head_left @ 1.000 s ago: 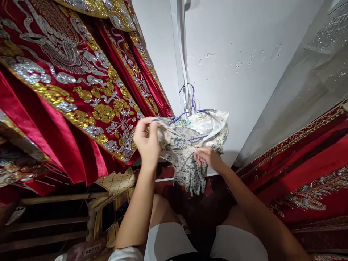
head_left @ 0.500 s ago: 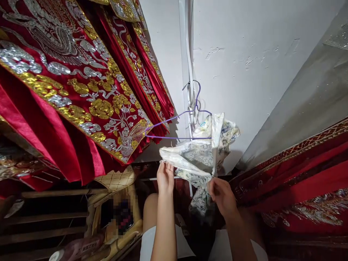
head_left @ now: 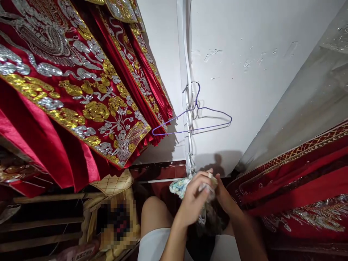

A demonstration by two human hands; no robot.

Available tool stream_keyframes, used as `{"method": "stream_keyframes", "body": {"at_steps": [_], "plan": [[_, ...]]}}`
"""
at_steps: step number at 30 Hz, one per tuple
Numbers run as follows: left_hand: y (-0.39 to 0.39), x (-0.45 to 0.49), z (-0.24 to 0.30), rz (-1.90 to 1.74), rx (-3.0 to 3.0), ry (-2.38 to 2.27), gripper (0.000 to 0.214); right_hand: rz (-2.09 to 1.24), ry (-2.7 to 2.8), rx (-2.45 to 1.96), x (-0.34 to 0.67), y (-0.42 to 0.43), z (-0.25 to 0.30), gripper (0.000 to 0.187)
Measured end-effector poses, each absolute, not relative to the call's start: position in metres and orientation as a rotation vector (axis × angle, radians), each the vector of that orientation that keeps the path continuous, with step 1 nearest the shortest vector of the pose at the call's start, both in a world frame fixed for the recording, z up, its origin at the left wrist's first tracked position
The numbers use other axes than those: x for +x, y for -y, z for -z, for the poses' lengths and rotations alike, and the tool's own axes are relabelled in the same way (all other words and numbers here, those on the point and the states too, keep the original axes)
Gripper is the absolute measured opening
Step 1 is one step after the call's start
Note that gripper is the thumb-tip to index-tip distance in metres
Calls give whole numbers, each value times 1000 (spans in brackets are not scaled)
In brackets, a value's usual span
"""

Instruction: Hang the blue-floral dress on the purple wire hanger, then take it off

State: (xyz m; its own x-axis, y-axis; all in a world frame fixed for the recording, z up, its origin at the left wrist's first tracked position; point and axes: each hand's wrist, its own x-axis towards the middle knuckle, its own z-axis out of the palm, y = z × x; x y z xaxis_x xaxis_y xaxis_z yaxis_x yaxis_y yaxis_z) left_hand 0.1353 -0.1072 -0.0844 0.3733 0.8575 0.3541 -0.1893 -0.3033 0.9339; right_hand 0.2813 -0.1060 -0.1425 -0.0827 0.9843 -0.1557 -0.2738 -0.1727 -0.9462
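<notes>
A pale garment with a blue and green pattern (head_left: 178, 187) is bunched up between my hands, above my lap. My left hand (head_left: 194, 198) has its fingers wrapped round the cloth. Close beside it on the right, my right hand (head_left: 223, 195) grips the cloth's other side, its fingers partly hidden. Loose folds of the garment hang down in shadow below. Straight ahead, a purple wire hanger (head_left: 212, 127) hangs bare from a nail, against a white strap (head_left: 187, 61) on the wall.
Red cloth (head_left: 98, 90) with gold and silver sequins hangs on the left. Below it stand a bamboo chair (head_left: 132, 217) and a bottle (head_left: 84, 252) with pink contents. More red embroidered cloth (head_left: 304, 195) lies along the right, beneath clear plastic sheeting (head_left: 293, 105).
The garment has come off the hanger, down towards my lap, and is now bunched up. My left hand has moved right, close to my right hand. The hanger now hangs bare.
</notes>
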Motion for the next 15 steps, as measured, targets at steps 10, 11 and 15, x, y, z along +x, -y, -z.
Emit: {"method": "stream_keyframes", "body": {"at_steps": [10,11,15], "plan": [[96,86,103,-1078,1492,-807,60,-1629,1474,-917,289,88,70,37],[101,83,108,-986,1473,-768,64,-1532,1484,-942,290,84,64,34],[123,78,128,-757,1595,-855,47,-1196,1497,-1033,287,70,44,25]]}}
